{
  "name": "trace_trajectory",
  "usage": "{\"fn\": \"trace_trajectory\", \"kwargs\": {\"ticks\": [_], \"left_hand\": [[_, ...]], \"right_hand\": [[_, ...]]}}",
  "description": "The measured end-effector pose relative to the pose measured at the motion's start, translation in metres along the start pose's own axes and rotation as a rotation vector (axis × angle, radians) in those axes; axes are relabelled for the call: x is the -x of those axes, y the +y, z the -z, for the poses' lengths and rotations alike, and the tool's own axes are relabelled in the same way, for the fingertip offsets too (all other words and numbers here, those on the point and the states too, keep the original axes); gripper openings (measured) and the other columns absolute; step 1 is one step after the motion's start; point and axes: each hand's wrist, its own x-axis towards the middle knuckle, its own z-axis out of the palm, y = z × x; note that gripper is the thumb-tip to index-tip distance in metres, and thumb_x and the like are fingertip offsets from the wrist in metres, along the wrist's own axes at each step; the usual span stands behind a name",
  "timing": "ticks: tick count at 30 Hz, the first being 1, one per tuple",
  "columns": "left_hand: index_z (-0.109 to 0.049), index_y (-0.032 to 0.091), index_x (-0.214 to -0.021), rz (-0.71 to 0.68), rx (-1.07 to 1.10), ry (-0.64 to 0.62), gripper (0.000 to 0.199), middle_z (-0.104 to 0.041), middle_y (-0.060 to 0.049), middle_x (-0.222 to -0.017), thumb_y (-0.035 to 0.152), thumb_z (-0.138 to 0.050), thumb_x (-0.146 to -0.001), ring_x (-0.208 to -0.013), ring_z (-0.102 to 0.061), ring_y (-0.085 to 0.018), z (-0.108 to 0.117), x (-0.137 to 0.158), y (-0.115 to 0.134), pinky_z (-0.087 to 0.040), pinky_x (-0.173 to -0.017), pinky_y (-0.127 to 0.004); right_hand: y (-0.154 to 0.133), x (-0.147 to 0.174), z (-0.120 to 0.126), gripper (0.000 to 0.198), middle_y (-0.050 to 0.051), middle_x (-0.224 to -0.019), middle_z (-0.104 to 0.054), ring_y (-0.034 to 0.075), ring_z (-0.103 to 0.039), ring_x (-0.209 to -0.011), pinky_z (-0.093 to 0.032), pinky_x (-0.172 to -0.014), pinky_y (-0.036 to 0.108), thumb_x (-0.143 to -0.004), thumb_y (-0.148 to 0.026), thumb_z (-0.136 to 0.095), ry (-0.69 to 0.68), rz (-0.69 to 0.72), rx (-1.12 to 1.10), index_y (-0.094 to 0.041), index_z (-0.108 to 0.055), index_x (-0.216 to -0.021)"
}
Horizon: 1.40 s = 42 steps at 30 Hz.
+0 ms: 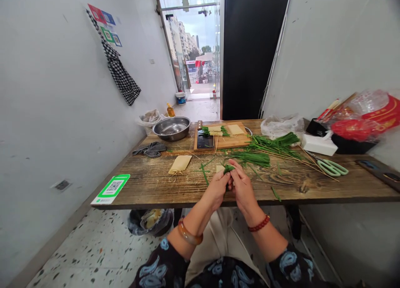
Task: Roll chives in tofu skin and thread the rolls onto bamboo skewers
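1. Green leaves are held as a bunch in the head view, above the near part of the wooden surface; the grip of the left hand and that of the right hand are both closed on it.
2. Just behind, a pale sheet is partly hidden.
3. Farther back, pale rolls are set on the cutting board.
4. At right, green-handled scissors are laid near loose stalks.
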Motion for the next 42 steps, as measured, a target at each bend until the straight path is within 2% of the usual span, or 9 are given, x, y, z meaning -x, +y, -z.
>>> {"fn": "trace_trajectory", "kwargs": {"ticks": [3, 9, 12, 15, 22, 31, 33, 37, 42], "left_hand": [[-0.045, 0.018, -0.076, 0.243, -0.074, -0.175, 0.025, -0.031, 0.009, -0.056, 0.041, -0.056, -0.08, -0.044, -0.025, -0.004, 0.015, 0.002, 0.012, -0.021, -0.042, -0.017], [-0.048, 0.017, -0.075, 0.42, -0.291, -0.31, 0.026, -0.036, 0.008, -0.058, 0.04, -0.061, -0.077, -0.044, -0.023, -0.003, 0.032, -0.001, 0.033, -0.012, -0.042, -0.018], [-0.048, 0.016, -0.075, 0.496, -0.275, -0.404, 0.029, -0.036, 0.008, -0.057, 0.041, -0.062, -0.076, -0.043, -0.023, -0.003, 0.033, -0.002, 0.035, -0.011, -0.041, -0.018], [-0.052, 0.014, -0.082, 0.526, -0.168, -0.494, 0.035, -0.035, 0.009, -0.058, 0.044, -0.067, -0.072, -0.044, -0.024, -0.002, 0.035, -0.001, 0.036, -0.012, -0.041, -0.017], [-0.049, 0.015, -0.084, 0.223, -0.09, -0.269, 0.033, -0.052, 0.004, -0.065, 0.04, -0.068, -0.073, -0.045, -0.033, -0.002, 0.038, -0.011, 0.029, -0.021, -0.043, -0.015], [-0.059, 0.013, -0.072, -0.135, -0.631, -0.129, 0.007, -0.057, 0.004, -0.06, 0.019, -0.056, -0.075, -0.045, -0.043, -0.005, 0.057, -0.038, 0.015, -0.034, -0.047, -0.018], [-0.063, 0.013, -0.072, -0.198, -0.715, -0.102, 0.008, -0.057, 0.003, -0.059, 0.017, -0.056, -0.076, -0.049, -0.047, -0.007, 0.059, -0.041, 0.011, -0.038, -0.051, -0.019], [-0.068, 0.015, -0.077, -0.333, -0.9, -0.1, 0.008, -0.065, 0.0, -0.069, 0.013, -0.06, -0.077, -0.067, -0.058, -0.012, 0.064, -0.041, -0.005, -0.045, -0.065, -0.024], [-0.068, 0.016, -0.082, -0.542, -1.127, -0.174, 0.014, -0.068, -0.006, -0.083, 0.012, -0.055, -0.083, -0.082, -0.06, -0.017, 0.071, -0.032, -0.024, -0.047, -0.077, -0.03]], "right_hand": [[-0.01, -0.007, 0.025, 0.034, 0.007, -0.128, -0.059, 0.023, -0.055, -0.117, -0.046, -0.097, 0.04, -0.086, -0.034, -0.051, -0.234, 0.038, 0.087, -0.023, -0.065, -0.115], [-0.051, -0.018, 0.059, 0.05, 0.007, -0.149, -0.037, 0.021, -0.034, -0.136, -0.032, -0.111, 0.043, -0.092, -0.024, -0.047, -0.623, 0.549, 0.616, -0.027, -0.04, -0.142], [-0.049, -0.017, 0.061, 0.048, 0.01, -0.137, -0.051, 0.021, -0.047, -0.126, -0.041, -0.105, 0.041, -0.093, -0.02, -0.044, -0.742, 0.695, 0.789, -0.024, -0.041, -0.141], [-0.033, -0.014, 0.064, 0.044, 0.011, -0.117, -0.063, 0.021, -0.06, -0.107, -0.051, -0.089, 0.037, -0.094, -0.015, -0.04, -0.668, 0.727, 0.83, -0.024, -0.048, -0.136], [-0.01, -0.018, 0.066, 0.026, 0.006, -0.079, -0.067, 0.018, -0.062, -0.075, -0.05, -0.068, 0.031, -0.09, -0.025, -0.05, -0.328, 0.513, 0.643, -0.023, -0.07, -0.107], [0.001, -0.037, 0.06, 0.033, 0.003, -0.069, -0.067, 0.015, -0.059, -0.059, -0.048, -0.059, 0.028, -0.082, -0.038, -0.059, -0.423, 0.037, 0.355, -0.014, -0.073, -0.099], [0.004, -0.04, 0.06, 0.029, 0.004, -0.073, -0.069, 0.015, -0.06, -0.059, -0.048, -0.058, 0.028, -0.082, -0.035, -0.058, -0.403, 0.076, 0.403, -0.015, -0.073, -0.097], [0.011, -0.039, 0.059, 0.019, 0.006, -0.086, -0.071, 0.018, -0.065, -0.078, -0.049, -0.071, 0.03, -0.083, -0.02, -0.057, -0.353, 0.347, 0.623, -0.02, -0.074, -0.091], [0.018, -0.029, 0.058, 0.017, 0.007, -0.089, -0.071, 0.02, -0.062, -0.087, -0.048, -0.077, 0.034, -0.088, -0.017, -0.054, -0.442, 0.552, 0.907, -0.019, -0.071, -0.089]]}}
